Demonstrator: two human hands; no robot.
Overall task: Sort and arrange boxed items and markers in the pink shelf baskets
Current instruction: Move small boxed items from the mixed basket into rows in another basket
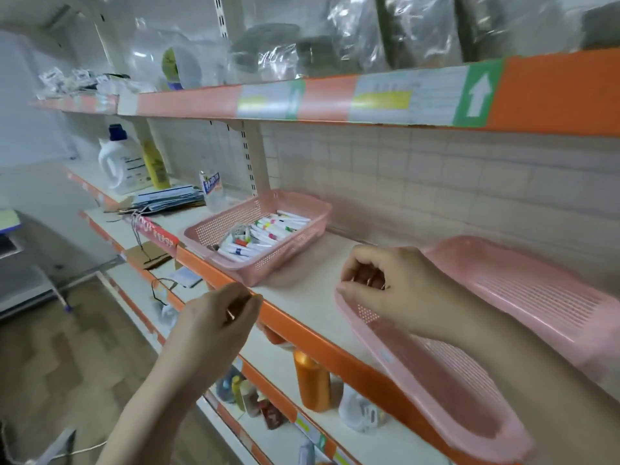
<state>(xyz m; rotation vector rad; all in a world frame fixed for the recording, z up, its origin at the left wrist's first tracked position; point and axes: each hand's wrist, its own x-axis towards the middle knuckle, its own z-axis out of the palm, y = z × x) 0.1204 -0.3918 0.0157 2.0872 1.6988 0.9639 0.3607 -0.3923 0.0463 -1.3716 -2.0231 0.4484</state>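
Bright, even light — soft motion blur throughout, wide-angle bending at the edges.

White jug [117, 162], orange bottle [312, 384]

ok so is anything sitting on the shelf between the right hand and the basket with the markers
Nothing visible does. The right hand grips the near corner of an empty pink basket, and the strip of shelf between it and the marker basket is bare. The left hand is out in front of the shelf edge, off that path.
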